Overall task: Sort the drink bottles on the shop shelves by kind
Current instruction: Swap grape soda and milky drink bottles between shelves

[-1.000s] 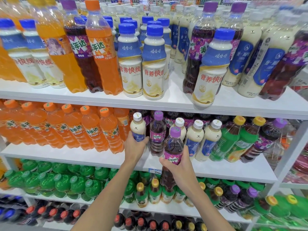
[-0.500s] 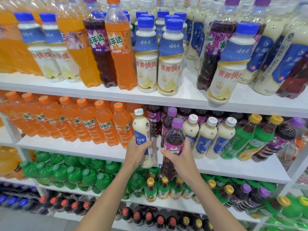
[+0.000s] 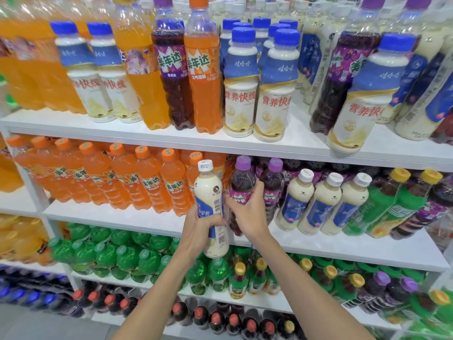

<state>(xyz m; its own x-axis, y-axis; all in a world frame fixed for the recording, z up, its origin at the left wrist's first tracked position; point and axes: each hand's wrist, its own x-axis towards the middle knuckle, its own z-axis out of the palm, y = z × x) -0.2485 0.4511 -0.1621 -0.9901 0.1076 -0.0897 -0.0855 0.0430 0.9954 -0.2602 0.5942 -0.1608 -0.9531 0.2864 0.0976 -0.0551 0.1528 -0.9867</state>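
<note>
Shop shelves (image 3: 122, 214), seen from the head camera. The middle shelf carries a row of orange soda bottles (image 3: 122, 177) on the left and three white-capped milk drink bottles (image 3: 321, 204) further right, with a gap between them where both hands work.

The left hand (image 3: 198, 227) has its grip closed round the lower body of a fourth milk drink bottle (image 3: 210, 200), which is held clear in front of the shelf edge. The right hand (image 3: 247, 212) has its grip closed round the label of a purple soda bottle (image 3: 241, 180). The base of this bottle is at the shelf front; whether it rests there cannot be told.

Likely hazards: the two held bottles are almost touching and may knock together, and the low hold on the milk drink may let it tip. Pushing the purple bottle back could topple the second purple bottle (image 3: 273, 182) just behind it.
</note>
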